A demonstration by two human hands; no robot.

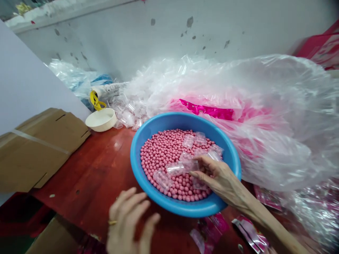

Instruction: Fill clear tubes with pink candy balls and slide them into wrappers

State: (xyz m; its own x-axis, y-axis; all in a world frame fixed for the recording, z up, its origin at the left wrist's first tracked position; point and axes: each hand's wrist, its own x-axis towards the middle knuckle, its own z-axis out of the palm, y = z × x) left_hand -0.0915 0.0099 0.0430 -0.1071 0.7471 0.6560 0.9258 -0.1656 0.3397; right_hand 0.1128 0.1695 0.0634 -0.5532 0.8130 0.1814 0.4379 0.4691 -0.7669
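Note:
A blue basin (pixel 135 148) full of small pink balls (pixel 164 148) stands on the red table. Several clear plastic tubes lie on top of the balls, one of them a clear tube (pixel 162 180) at the near left. Over the basin, my right hand (pixel 212 173) pinches a clear plastic tube (pixel 176 168) between thumb and fingers, its long side pointing left. My left hand (pixel 131 218), slightly blurred, hovers in front of the basin's near left rim. Its fingers are spread and hold nothing; a ring shows on one finger.
White plastic bags (pixel 280 88) pile behind and right of the basin. A cream round dish (pixel 102 120), yellow tape loop (pixel 95 100) and clear plastic pieces (pixel 129 113) sit at the back left. Cardboard (pixel 39 148) lies left; pink packets (pixel 212 229) lie in front.

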